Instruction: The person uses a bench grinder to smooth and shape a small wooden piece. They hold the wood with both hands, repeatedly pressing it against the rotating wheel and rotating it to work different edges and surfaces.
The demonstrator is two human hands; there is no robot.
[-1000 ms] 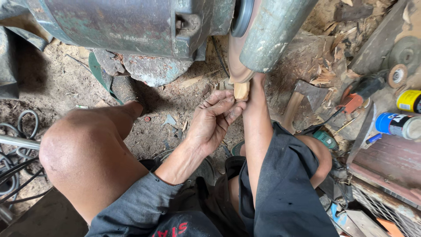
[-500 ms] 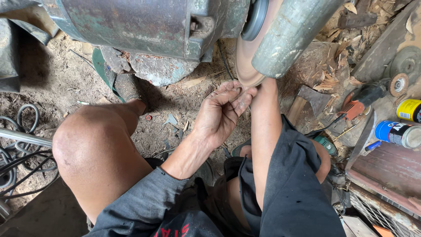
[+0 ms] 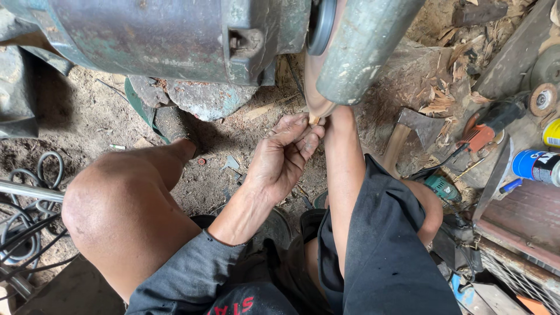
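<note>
My left hand reaches up under the sanding disc of a green machine, fingertips pinching a small wooden piece against the disc's lower edge. My right hand is hidden behind the machine's round guard; only the right forearm shows, rising to the same spot. The wooden piece is mostly covered by my fingers and the disc.
My bare knee is at the left, my foot in a sandal under the machine. Coiled cables lie far left. At the right are an axe, an orange power tool, a blue spray can and wood shavings.
The wooden piece has gone up from just below the disc to its lower edge, and both arms rose with it. The right hand slipped behind the guard. The camera shifted closer.
</note>
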